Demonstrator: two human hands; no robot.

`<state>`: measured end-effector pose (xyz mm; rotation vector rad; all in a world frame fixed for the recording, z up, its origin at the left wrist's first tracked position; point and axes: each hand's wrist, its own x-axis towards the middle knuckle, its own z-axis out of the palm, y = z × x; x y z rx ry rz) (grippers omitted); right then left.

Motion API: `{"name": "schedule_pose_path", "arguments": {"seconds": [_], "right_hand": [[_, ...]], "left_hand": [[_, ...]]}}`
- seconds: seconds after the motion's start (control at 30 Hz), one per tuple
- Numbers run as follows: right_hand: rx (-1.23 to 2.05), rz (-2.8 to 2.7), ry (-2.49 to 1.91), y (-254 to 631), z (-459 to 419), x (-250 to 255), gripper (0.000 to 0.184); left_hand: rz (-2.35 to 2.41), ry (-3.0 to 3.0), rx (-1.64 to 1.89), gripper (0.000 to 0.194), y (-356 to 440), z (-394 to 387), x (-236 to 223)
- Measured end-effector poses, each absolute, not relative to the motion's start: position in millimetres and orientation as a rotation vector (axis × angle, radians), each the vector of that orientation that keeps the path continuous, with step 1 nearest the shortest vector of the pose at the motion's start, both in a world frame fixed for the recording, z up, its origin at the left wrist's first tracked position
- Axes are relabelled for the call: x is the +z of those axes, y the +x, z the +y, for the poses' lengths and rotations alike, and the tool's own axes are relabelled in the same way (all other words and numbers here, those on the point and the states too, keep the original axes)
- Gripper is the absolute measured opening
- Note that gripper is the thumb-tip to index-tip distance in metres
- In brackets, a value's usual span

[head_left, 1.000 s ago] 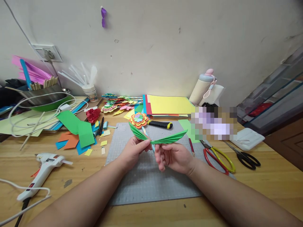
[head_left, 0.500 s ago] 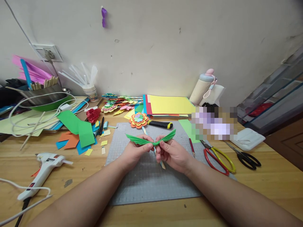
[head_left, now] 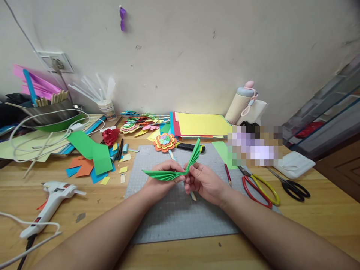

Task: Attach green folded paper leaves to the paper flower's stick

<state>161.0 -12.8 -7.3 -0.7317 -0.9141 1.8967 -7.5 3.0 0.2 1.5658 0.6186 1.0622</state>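
A pleated green paper leaf (head_left: 163, 174), pinched narrow at its middle, is held between my two hands above the grey cutting mat (head_left: 180, 225). One half fans out to the left over my left hand (head_left: 161, 180), whose thumb and fingers close on it near the pinch. The other half points up and away from my right hand (head_left: 202, 182), which grips it by the fold with thumb and fingertips. Beneath the hands lies a layered paper flower (head_left: 165, 143) on a striped paper stem, partly hidden by them.
A utility knife (head_left: 187, 147) lies behind the hands. Pencil (head_left: 228, 175), red-and-yellow-handled scissors (head_left: 258, 187) and black scissors (head_left: 295, 189) are at the right. To the left are a glue gun (head_left: 53, 204) with its cord and green paper pieces (head_left: 92, 150). Stacked coloured paper (head_left: 202, 124) stands behind.
The leaf's right half has swung from sloping outward to standing steeply upward. Its left half has dropped lower and spread over my left hand. Both hands stay nearly in place.
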Motion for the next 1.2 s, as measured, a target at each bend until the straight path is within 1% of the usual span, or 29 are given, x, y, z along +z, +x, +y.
{"name": "schedule_pose_path", "arguments": {"seconds": [0.07, 0.17, 0.23, 0.33, 0.43, 0.53, 0.7, 0.97, 1.1, 1.2], "right_hand": [[1.88, -0.915, -0.808, 160, -13, -6, 0.028], [1.844, -0.923, -0.873, 160, -13, -4, 0.028], [1.824, -0.924, -0.876, 162, -11, -4, 0.026], [1.758, -0.988, -0.883, 165, -9, -5, 0.024], [1.603, -1.146, -0.959, 166, -8, -6, 0.023], [1.466, -1.298, -0.977, 165, -9, -7, 0.022], [1.46, -1.429, -0.853, 163, -12, -11, 0.019], [1.278, -1.554, -0.967, 164, -14, -9, 0.017], [1.115, -1.656, -1.02, 166, -15, -9, 0.015], [0.906, -1.754, -1.015, 168, -18, -9, 0.013]], "left_hand": [[0.771, 1.834, 1.16, 0.007, -9, 3, -1], [0.712, 2.082, 1.105, 0.006, -9, 2, -1], [0.665, 1.974, 1.073, 0.009, -7, 1, -1], [0.747, 1.47, 1.027, 0.01, -4, 1, -4], [0.752, 1.201, 0.771, 0.021, -2, 3, -7], [0.71, 1.246, 0.61, 0.023, -1, 3, -8], [0.706, 1.282, 0.604, 0.024, 1, -1, -9], [0.765, 1.267, 0.605, 0.028, 6, -2, -8], [0.797, 1.33, 0.609, 0.029, 6, -3, -8], [0.823, 1.406, 0.634, 0.028, 5, -5, -7]]}}
